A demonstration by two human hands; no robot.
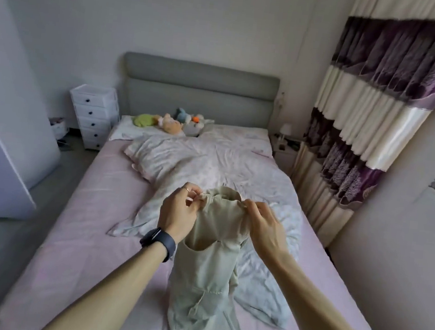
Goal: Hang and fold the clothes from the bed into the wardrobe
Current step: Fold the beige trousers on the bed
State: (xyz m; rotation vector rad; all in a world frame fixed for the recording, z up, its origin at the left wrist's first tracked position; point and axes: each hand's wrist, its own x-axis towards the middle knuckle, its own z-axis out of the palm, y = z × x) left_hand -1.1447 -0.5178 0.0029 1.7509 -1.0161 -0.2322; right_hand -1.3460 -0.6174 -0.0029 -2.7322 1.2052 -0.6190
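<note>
- The left hand (179,212) is pinching the top of a pale green dress (206,284) at one shoulder, with the fingers curled on the cloth.
- The right hand (262,224) is pinching the other shoulder the same way, so both hands are holding the dress up by its top.
- The top of the dress is hanging in the air over the middle of the bed (91,232), and the bottom part is lying on the pink sheet near the foot edge.
- A dark watch (158,243) is sitting on the left wrist, and a thin ring (186,189) is showing on one finger of that hand.
- A crumpled blanket (184,158) with a small flower print is lying across the middle of the bed, from near the head end down past the right side of the dress (part of it is hiding behind the dress).
- Some soft toys (171,123) are sitting at the head edge of the bed, just in front of the grey headboard (200,90).
- A white set of drawers (94,115) is standing on the floor beside the bed's far left corner.
- A purple and cream curtain (372,114) is hanging along the right side of the bed.
- A small lamp (285,130) is standing by the far right corner.
</note>
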